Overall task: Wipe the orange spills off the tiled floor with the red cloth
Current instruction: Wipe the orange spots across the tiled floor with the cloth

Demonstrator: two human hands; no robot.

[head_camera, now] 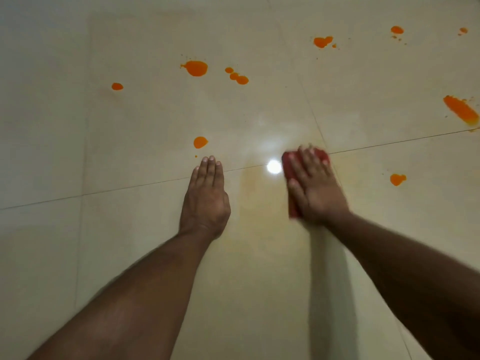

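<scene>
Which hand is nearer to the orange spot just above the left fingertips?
Left. The left hand lies flat with its fingertips just below the orange spot. The right hand, pressing the red cloth, is farther off to the spot's right.

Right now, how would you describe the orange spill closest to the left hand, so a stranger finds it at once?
Start at the left hand, lying flat on the tiled floor. Just beyond its fingertips sits a single rounded orange spill with one tiny droplet below it. Unlike the other spills, it lies alone, nearest the hand, on the far side of the tile seam.
</scene>
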